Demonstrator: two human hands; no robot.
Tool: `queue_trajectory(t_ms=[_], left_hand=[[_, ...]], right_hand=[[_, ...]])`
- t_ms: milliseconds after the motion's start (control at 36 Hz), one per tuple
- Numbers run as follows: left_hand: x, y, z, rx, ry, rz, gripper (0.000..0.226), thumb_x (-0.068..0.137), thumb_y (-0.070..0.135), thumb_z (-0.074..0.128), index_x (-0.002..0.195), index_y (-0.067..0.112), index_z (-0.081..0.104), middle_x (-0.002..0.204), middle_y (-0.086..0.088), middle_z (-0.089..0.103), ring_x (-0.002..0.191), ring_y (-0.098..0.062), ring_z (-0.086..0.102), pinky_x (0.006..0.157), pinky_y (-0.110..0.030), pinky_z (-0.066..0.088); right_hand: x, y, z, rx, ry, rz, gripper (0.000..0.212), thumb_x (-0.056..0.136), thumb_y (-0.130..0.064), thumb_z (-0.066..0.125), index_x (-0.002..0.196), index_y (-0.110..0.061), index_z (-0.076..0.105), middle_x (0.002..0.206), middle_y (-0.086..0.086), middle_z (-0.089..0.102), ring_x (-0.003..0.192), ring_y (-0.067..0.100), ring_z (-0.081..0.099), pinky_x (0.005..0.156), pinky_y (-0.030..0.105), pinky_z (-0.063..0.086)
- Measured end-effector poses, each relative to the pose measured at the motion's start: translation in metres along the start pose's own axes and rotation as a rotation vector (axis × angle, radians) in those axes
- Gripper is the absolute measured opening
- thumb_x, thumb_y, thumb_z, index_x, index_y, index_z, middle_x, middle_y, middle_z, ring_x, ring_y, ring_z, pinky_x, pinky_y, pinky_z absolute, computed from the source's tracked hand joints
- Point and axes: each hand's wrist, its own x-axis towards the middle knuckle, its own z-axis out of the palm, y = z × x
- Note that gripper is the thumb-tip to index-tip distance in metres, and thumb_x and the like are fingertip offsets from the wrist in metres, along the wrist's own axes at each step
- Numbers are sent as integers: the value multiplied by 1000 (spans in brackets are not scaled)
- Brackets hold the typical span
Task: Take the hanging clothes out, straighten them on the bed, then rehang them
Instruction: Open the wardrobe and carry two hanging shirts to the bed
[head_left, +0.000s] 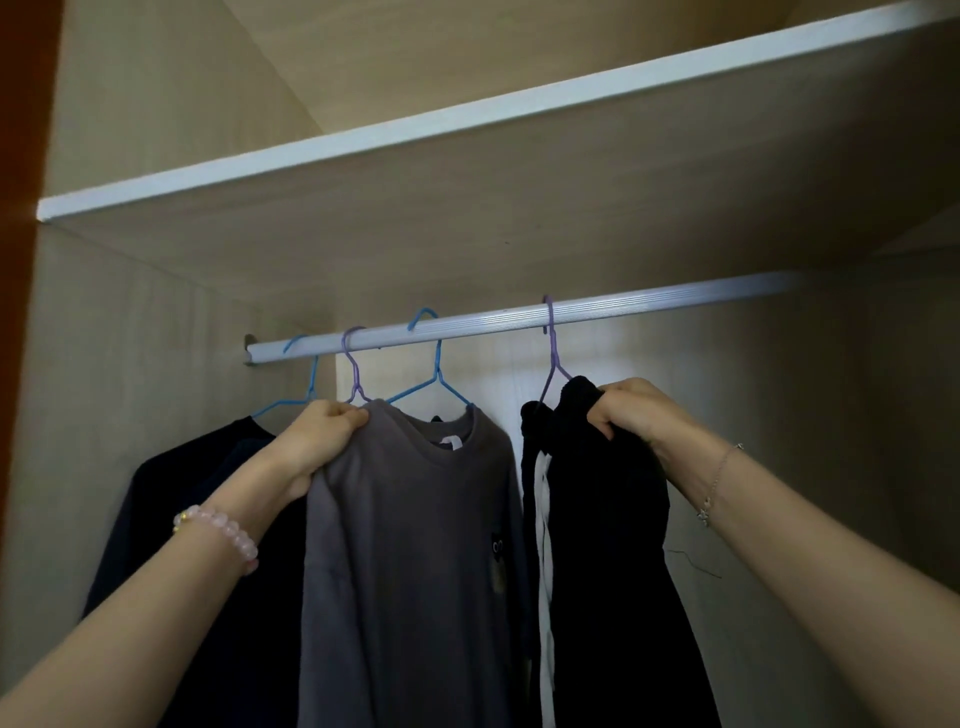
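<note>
A grey sweatshirt (415, 545) hangs on a blue hanger (434, 387) from the wardrobe rail (519, 317). My left hand (317, 441) is shut on its left shoulder. To the right, a black garment (608, 545) with a white strip hangs on a purple hanger (550, 358); my right hand (634, 410) grips its top. At the far left a dark navy top (171, 519) hangs on another blue hanger (306, 387). A second purple hanger (354, 374) sits between them, its garment hidden.
A shelf board with a white edge (467, 119) runs above the rail. Beige wardrobe walls (130, 364) close in on the left and back. The right stretch of the rail holds no hangers.
</note>
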Motion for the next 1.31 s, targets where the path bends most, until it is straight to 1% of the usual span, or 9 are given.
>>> queue_trajectory(t_ms=[167,306,417,611,750,861,1056,1194,1306], left_hand=[[19,16,0,-17,22,-40,24,95,14,50,73,7,57,78,-11,60,66,-20,55,59,-27,44],[35,25,-11,-22,36,-73,26,92,9,53,110,-8,59,107,-23,63,89,-33,62,83,-38,51],[39,29,-16,-28,8,-116,34,92,8,51,123,-7,51,113,-22,61,82,-30,61,67,-35,51],[35,31,-4,92,-62,-165,32,93,11,51,119,-6,53,101,-18,63,77,-26,61,65,-33,51],[31,38,1,93,-129,-180,26,93,12,50,113,-4,56,93,-16,64,77,-27,62,69,-34,52],[23,24,17,116,-180,-175,28,91,11,53,111,-8,59,108,-21,66,99,-36,64,88,-43,53],[13,-16,31,-23,-194,-189,26,91,4,51,110,-11,61,107,-23,66,90,-34,64,89,-42,51],[-6,-33,34,-57,-200,-179,24,94,7,49,99,-9,66,104,-26,66,87,-33,63,80,-38,52],[-42,-57,47,-76,-196,-181,24,96,9,48,91,-2,68,98,-22,67,79,-27,63,71,-31,51]], right_hand=[[-1,0,-1,21,-19,-51,32,73,21,37,56,-6,37,26,-7,30,18,7,29,33,3,22],[-3,-4,-5,52,-36,-85,31,72,19,37,56,-6,34,30,-6,31,21,7,29,33,4,23],[-7,-5,-5,73,-48,-117,23,71,19,38,70,-2,47,43,1,31,27,11,30,35,6,22],[-2,-12,-14,18,-19,-138,19,70,17,43,71,-2,48,53,6,34,35,15,35,34,5,22],[-1,-25,-19,-91,-11,-102,21,43,-1,50,61,-7,41,62,7,38,53,20,36,39,15,26],[5,-21,-24,-98,-7,-115,18,69,14,48,64,-3,45,61,7,37,51,19,34,33,7,22],[-5,-42,-25,-67,-39,-187,29,53,4,49,78,-6,59,60,8,40,46,15,39,38,11,24],[-26,-13,-23,7,-82,-184,28,69,21,41,62,-3,53,38,-3,42,33,10,40,35,7,26],[-53,25,-19,108,-181,-164,41,69,20,41,58,-13,62,39,-6,50,34,7,47,36,8,32]])
